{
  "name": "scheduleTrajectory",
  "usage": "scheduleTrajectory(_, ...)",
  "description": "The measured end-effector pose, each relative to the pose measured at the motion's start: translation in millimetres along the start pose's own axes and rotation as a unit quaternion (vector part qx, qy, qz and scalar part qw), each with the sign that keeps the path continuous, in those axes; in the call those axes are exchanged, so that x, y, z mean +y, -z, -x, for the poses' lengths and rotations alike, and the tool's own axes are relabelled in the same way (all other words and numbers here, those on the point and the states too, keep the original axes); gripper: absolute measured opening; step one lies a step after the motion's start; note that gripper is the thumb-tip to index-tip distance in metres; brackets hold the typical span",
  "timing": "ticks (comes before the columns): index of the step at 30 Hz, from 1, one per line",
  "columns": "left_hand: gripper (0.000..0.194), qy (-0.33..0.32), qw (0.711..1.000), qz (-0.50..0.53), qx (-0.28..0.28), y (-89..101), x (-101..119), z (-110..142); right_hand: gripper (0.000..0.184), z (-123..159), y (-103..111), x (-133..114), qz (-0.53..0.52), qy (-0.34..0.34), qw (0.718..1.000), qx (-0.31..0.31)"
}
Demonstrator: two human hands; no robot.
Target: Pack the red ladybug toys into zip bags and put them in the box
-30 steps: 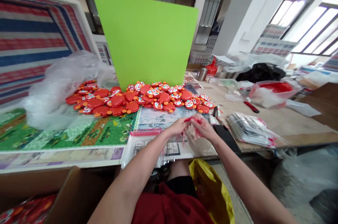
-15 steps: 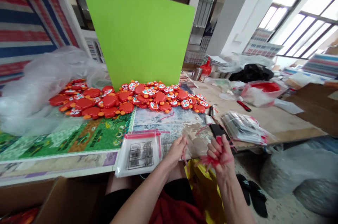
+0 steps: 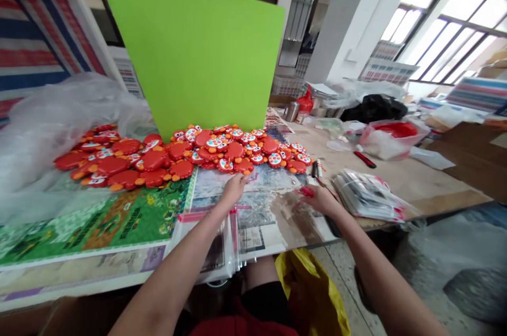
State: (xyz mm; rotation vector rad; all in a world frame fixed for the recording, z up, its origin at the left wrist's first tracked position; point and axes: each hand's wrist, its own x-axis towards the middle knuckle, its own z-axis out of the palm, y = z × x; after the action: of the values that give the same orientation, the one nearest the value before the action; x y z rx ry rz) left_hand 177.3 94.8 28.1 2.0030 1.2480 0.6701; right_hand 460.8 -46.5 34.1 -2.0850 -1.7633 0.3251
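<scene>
Right hand [image 3: 319, 199] fingers curled round red strips [image 3: 306, 191] right of centre, left hand [image 3: 235, 188] half-curled at near edge of red toys [image 3: 181, 152] (can't tell its grip); loose bunching could spill strips across table [image 3: 407, 183].

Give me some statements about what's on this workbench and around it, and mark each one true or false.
1. The right hand holds red material. True.
2. The upright board is blue. False: it is bright green.
3. The left hand is near the front of the heap of red toys. True.
4. The yellow plastic lies on the table. False: it is below the table's front edge.
5. A metal cup stands farther back than both hands. True.
</scene>
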Motion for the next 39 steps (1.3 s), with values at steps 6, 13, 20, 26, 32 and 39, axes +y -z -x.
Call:
scheduleTrajectory(6,0.024,0.060,0.993,-0.088,-0.046,-15.9,-11.6,-38.0,0.022,-41.9,-2.6,27.3,0.170,0.016,0.971,-0.164)
scheduleTrajectory(13,0.023,0.076,0.987,-0.110,-0.088,-27.1,-13.0,-49.0,0.006,-27.7,-6.6,28.8,0.014,0.052,0.993,-0.104)
scheduleTrajectory(20,0.022,-0.015,0.986,0.037,-0.159,-48.9,23.8,22.1,0.043,27.8,-48.6,-52.5,-0.527,-0.136,0.839,0.006)
scheduleTrajectory(26,0.015,-0.072,0.953,0.227,-0.187,-50.3,34.3,104.2,0.046,53.6,-88.7,-116.2,-0.723,-0.192,0.662,0.057)
scheduleTrajectory(32,0.040,0.037,0.953,0.296,-0.057,-34.1,18.0,124.1,0.043,74.5,-90.6,-134.6,-0.761,-0.194,0.614,0.076)
scheduleTrajectory(39,0.036,0.048,0.868,0.489,-0.069,-32.8,30.9,145.3,0.053,103.9,-103.1,-154.0,-0.742,-0.170,0.640,-0.104)
